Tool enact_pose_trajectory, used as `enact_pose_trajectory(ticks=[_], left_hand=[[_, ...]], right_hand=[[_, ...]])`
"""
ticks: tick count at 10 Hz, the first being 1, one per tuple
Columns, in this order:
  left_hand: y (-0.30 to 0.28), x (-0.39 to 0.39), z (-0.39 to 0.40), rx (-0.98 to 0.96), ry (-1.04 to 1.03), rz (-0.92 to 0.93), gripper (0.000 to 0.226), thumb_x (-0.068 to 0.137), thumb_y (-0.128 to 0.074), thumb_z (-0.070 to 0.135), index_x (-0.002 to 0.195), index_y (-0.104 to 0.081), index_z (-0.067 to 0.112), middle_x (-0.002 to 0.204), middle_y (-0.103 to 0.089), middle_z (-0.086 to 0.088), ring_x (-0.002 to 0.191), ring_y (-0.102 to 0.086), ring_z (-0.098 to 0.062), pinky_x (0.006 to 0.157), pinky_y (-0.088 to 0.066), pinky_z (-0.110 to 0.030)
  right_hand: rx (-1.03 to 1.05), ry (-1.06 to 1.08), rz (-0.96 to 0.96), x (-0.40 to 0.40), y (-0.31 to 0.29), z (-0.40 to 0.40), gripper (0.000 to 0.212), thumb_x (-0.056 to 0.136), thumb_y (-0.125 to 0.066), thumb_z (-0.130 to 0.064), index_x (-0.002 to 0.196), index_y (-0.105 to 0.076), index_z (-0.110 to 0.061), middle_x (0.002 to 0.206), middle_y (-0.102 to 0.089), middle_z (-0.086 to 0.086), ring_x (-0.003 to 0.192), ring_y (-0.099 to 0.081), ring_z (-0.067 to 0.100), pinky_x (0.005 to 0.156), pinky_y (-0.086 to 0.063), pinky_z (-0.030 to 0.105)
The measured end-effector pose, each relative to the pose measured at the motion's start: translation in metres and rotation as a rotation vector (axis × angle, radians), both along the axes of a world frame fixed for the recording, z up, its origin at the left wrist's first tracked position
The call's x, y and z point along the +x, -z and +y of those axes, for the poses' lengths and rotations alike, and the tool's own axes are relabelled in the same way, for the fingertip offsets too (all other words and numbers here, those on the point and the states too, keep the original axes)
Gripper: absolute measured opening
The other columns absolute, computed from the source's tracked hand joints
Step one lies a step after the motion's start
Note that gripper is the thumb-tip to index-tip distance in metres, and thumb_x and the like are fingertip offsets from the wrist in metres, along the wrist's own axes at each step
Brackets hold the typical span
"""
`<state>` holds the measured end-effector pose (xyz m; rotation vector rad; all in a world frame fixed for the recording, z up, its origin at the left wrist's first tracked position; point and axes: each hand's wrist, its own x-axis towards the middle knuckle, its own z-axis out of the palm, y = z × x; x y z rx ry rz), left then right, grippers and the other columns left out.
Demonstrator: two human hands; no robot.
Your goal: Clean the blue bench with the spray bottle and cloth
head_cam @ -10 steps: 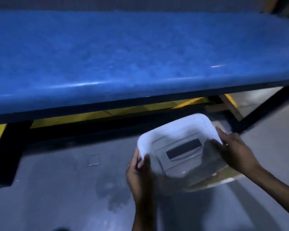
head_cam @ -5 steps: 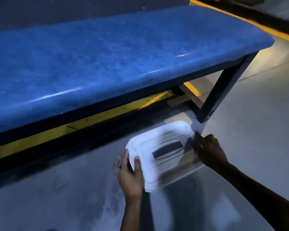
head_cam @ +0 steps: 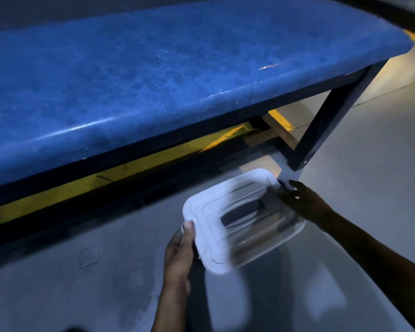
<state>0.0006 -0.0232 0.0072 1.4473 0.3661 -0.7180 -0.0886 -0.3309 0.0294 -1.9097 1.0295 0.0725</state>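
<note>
While the blue worktop (head_cam: 177, 68) gleams above, both hands carry a white-lidded clear container (head_cam: 240, 219) over the floor (head_cam: 369, 164). Left hand (head_cam: 179, 252) grips its near corner, right hand (head_cam: 304, 202) clasps the far edge. Contents blurred, dark label unreadable.

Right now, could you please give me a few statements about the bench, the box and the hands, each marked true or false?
1. Both hands hold a white-lidded plastic box. True.
2. The box sits on the blue bench. False: it is below the bench's front edge, over the grey floor.
3. The left hand is at the lid's near corner. True.
4. A spray bottle stands on the bench. False: none is visible.
5. The right hand grips the bench leg. False: it holds the box.
</note>
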Motion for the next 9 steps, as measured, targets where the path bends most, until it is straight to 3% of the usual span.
enact_pose_trajectory(ticks=[1,2,3,4,5,6,7,8,9], left_hand=[[0.003,0.006,0.012,-0.130,-0.075,0.113,0.034,0.106,-0.048,0.041,0.118,-0.074,0.023,0.114,-0.080,0.001,0.097,-0.076,-0.013,0.086,-0.056,-0.035],[0.004,0.004,0.010,-0.122,-0.138,0.105,0.029,0.102,-0.061,0.016,0.129,-0.068,0.024,0.117,-0.077,-0.002,0.098,-0.073,-0.017,0.068,-0.060,-0.029],[0.008,0.003,0.008,-0.095,-0.165,0.164,0.038,0.095,-0.069,0.014,0.131,-0.068,0.028,0.128,-0.073,-0.003,0.117,-0.068,-0.021,0.078,-0.057,-0.033],[0.012,0.003,0.009,-0.079,-0.140,0.180,0.034,0.089,-0.077,0.022,0.123,-0.072,0.024,0.119,-0.077,-0.002,0.112,-0.071,-0.018,0.078,-0.057,-0.033],[0.013,0.002,0.004,0.000,-0.087,0.101,0.029,0.085,-0.083,0.023,0.111,-0.078,0.012,0.099,-0.082,-0.004,0.081,-0.076,-0.014,0.065,-0.059,-0.025],[0.012,-0.001,0.000,-0.008,-0.116,0.080,0.021,0.085,-0.083,0.018,0.103,-0.078,0.008,0.090,-0.083,-0.003,0.067,-0.074,-0.010,0.060,-0.060,-0.023],[0.010,0.000,0.001,0.007,-0.134,0.072,0.025,0.084,-0.083,0.020,0.105,-0.075,0.009,0.085,-0.082,0.003,0.075,-0.074,-0.014,0.076,-0.061,-0.032],[0.017,-0.001,-0.002,-0.023,-0.152,0.030,0.028,0.084,-0.084,0.024,0.106,-0.075,0.009,0.093,-0.081,-0.001,0.088,-0.075,-0.022,0.087,-0.060,-0.040],[0.026,-0.008,-0.007,0.089,-0.172,-0.092,0.023,0.083,-0.084,0.032,0.097,-0.076,0.015,0.088,-0.081,0.000,0.090,-0.076,-0.020,0.085,-0.061,-0.036]], right_hand=[[0.262,0.257,-0.159,-0.006,-0.003,-0.014,0.021,0.102,-0.059,-0.032,0.113,-0.068,-0.017,0.118,-0.069,0.017,0.094,-0.065,0.027,0.083,-0.052,0.038],[0.224,0.257,-0.062,-0.010,0.006,-0.021,0.024,0.101,-0.060,-0.016,0.120,-0.067,-0.004,0.113,-0.070,0.019,0.102,-0.066,0.030,0.087,-0.054,0.041],[0.191,0.218,-0.002,-0.013,0.007,-0.022,0.019,0.099,-0.061,-0.009,0.113,-0.068,0.001,0.112,-0.067,0.021,0.104,-0.063,0.035,0.093,-0.052,0.045],[0.207,0.171,0.023,-0.008,0.004,-0.020,0.020,0.099,-0.063,-0.018,0.109,-0.070,-0.002,0.116,-0.068,0.024,0.104,-0.065,0.037,0.084,-0.054,0.039],[0.077,0.091,0.124,0.006,0.003,-0.016,0.035,0.100,-0.061,-0.035,0.115,-0.068,-0.004,0.112,-0.069,0.020,0.102,-0.066,0.036,0.088,-0.053,0.042],[0.046,0.052,0.162,0.014,0.000,-0.011,0.042,0.102,-0.057,-0.039,0.117,-0.066,-0.002,0.112,-0.069,0.020,0.099,-0.067,0.033,0.081,-0.052,0.037],[0.013,0.044,0.191,0.014,0.000,-0.011,0.042,0.102,-0.057,-0.041,0.116,-0.067,-0.003,0.110,-0.070,0.019,0.096,-0.067,0.030,0.079,-0.051,0.034],[0.039,0.058,0.080,0.000,0.003,-0.009,0.032,0.100,-0.062,-0.032,0.123,-0.067,-0.009,0.119,-0.069,0.015,0.099,-0.066,0.028,0.085,-0.052,0.039],[0.053,0.301,-0.164,-0.031,0.009,0.010,0.052,0.089,-0.064,-0.054,0.126,-0.066,-0.017,0.115,-0.071,0.006,0.100,-0.067,0.022,0.090,-0.051,0.042]])
